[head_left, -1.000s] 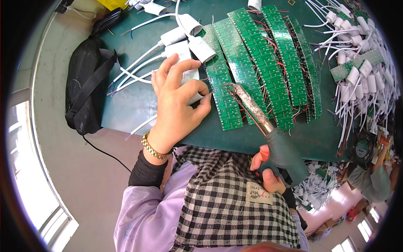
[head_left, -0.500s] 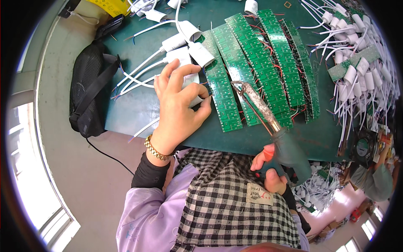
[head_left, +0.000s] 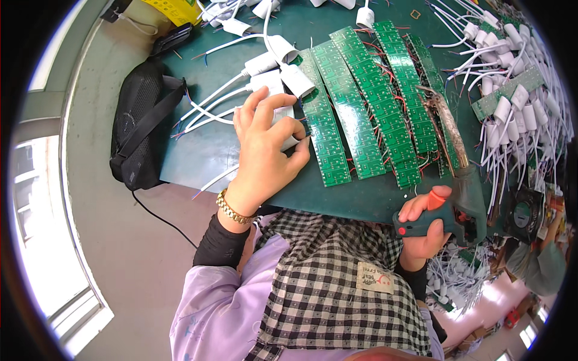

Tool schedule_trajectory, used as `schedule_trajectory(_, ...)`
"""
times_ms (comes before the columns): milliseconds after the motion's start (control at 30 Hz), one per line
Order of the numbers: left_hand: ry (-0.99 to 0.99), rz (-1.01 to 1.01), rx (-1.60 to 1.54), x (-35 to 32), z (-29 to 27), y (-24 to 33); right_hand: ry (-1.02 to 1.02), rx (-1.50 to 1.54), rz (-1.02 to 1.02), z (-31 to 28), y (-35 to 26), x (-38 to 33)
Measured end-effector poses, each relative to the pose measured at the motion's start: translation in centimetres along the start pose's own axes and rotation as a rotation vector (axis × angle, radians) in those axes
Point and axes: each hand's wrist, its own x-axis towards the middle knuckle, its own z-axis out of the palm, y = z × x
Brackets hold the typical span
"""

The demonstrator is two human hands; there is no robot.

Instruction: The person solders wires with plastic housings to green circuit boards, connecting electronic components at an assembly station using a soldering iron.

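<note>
My left hand (head_left: 265, 153) rests on a white plastic socket with a lead (head_left: 282, 113) on the green table, fingers curled over it, next to the left end of a row of long green circuit boards (head_left: 355, 108). My right hand (head_left: 424, 225) grips the teal handle of a glue gun (head_left: 459, 180) with an orange trigger. Its long dirty nozzle points away from me, over the right-hand boards (head_left: 421, 90). The socket under my left palm is mostly hidden.
Several white sockets with leads (head_left: 265, 60) lie left of the boards, and a heap of them (head_left: 518, 90) fills the right side. A black mesh bag (head_left: 141, 129) sits at the table's left edge (head_left: 174, 174). Another person's sleeve (head_left: 539, 259) shows at the lower right.
The glue gun has swung to the right, from the middle boards to the right-hand ones, and my right hand has risen a little. My left hand stays on the socket.
</note>
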Motion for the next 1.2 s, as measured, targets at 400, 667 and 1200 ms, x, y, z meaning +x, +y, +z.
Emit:
schedule_trajectory(400, -0.080, -0.160, 0.073, -2.9, -3.8, 0.7, 0.048, 0.241, -0.054, -1.4, 0.6, 0.6)
schedule_trajectory(667, -0.008, 0.076, 0.155, -1.8, -2.5, 1.7, 0.038, 0.277, -0.095, -1.5, 0.8, 0.4)
schedule_trajectory(1200, 0.027, 0.086, 0.034, -0.3, 0.0, 0.4, -0.309, -0.063, 0.309, 1.3, 0.2, -2.7)
